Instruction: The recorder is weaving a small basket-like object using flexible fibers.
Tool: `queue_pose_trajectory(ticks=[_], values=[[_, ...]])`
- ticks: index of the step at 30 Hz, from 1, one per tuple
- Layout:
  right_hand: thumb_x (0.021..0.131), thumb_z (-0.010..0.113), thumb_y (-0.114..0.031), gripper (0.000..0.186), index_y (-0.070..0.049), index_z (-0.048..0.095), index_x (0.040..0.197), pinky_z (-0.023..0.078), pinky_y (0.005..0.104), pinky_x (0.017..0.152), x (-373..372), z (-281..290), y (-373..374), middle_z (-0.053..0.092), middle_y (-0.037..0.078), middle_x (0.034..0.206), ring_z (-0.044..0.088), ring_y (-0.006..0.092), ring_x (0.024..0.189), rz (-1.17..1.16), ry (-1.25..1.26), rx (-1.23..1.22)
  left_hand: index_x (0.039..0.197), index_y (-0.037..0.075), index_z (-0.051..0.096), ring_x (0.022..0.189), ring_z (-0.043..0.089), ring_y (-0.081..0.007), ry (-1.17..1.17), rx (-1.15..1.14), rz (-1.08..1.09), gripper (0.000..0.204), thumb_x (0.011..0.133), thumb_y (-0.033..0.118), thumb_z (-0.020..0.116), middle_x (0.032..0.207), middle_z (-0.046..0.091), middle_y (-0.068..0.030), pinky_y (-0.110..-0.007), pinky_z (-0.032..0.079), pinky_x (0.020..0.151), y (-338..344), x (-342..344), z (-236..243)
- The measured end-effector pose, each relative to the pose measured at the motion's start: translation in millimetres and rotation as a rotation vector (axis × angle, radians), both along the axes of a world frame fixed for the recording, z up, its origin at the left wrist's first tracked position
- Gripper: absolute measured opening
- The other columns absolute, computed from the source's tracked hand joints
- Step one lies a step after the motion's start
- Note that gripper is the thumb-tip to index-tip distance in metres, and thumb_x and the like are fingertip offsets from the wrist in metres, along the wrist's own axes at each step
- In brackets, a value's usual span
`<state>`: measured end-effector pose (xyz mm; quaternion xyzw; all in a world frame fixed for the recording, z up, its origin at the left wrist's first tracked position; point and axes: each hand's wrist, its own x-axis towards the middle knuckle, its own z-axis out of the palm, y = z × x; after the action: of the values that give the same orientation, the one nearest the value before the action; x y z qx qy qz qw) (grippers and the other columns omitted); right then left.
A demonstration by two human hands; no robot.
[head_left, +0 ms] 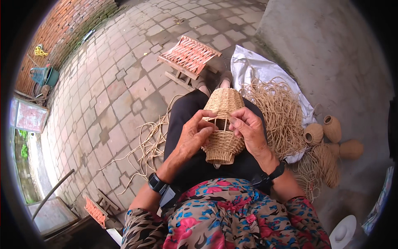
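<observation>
Tan woven basket (224, 102) between hands (194, 132); dark interior (221, 123) barely readable.

"Where are our hands?"

"Our left hand (195, 132) and right hand (250, 129) are at the opening (221, 124) in the woven basket (224, 102) on our lap (181, 118); the right pinches its edge."

"And around us?"

"We have tan cord (275, 114) heaped over a white sheet (245, 62) to our right, small woven jars (333, 130) just beside the heap, and a strap-topped stool (191, 54) ahead of our shoes (225, 77)."
</observation>
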<state>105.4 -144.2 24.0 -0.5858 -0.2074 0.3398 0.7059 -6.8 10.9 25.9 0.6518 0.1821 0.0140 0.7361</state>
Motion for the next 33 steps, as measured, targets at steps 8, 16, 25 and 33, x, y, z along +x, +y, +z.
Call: queue_pose_trajectory(ticks=[8, 16, 25, 33], values=[[0.086, 0.062, -0.008, 0.007, -0.005, 0.058, 0.081, 0.037, 0.0183, 0.047, 6, -16, -36, 0.056, -0.003, 0.068, 0.046, 0.0015, 0.052, -0.284, -0.119, -0.091, 0.116, 0.004, 0.05, 0.058, 0.054, -0.009, -0.19, 0.499, -0.012, 0.033, 0.083, 0.0, 0.053, 0.087, 0.066, -0.0085, -0.027, 0.045, 0.053, -18, 16, 3], [0.07, 0.064, 0.003, 0.012, -0.005, 0.055, 0.071, 0.045, 0.0308, 0.05, 6, 0, -20, 0.052, 0.006, 0.069, 0.057, 0.021, 0.055, -0.237, -0.969, -0.402, 0.111, 0.007, 0.055, 0.065, 0.065, -0.0208, -0.288, 0.814, -0.045, 0.032, 0.08, 0.002, 0.061, 0.085, 0.068, -0.0101, -0.032, 0.051, 0.058, -3, 23, 4], [0.071, 0.066, -0.004, 0.007, -0.004, 0.059, 0.074, 0.048, 0.0377, 0.057, 2, -4, -9, 0.061, 0.009, 0.073, 0.062, 0.0293, 0.065, -0.147, -0.899, -0.454, 0.121, 0.015, 0.054, 0.071, 0.066, -0.0305, -0.106, 1.04, -0.19, 0.045, 0.077, 0.005, 0.058, 0.08, 0.068, -0.0105, -0.04, 0.053, 0.064, -12, 37, 5], [0.073, 0.065, -0.005, 0.006, -0.004, 0.059, 0.073, 0.048, 0.0379, 0.056, 7, -2, -10, 0.06, 0.009, 0.069, 0.062, 0.0295, 0.064, -0.072, -0.786, -0.462, 0.125, 0.012, 0.052, 0.066, 0.065, -0.0302, -0.101, 0.778, -0.247, 0.048, 0.078, 0.002, 0.055, 0.07, 0.065, -0.0112, -0.038, 0.05, 0.061, -3, 41, 11]])
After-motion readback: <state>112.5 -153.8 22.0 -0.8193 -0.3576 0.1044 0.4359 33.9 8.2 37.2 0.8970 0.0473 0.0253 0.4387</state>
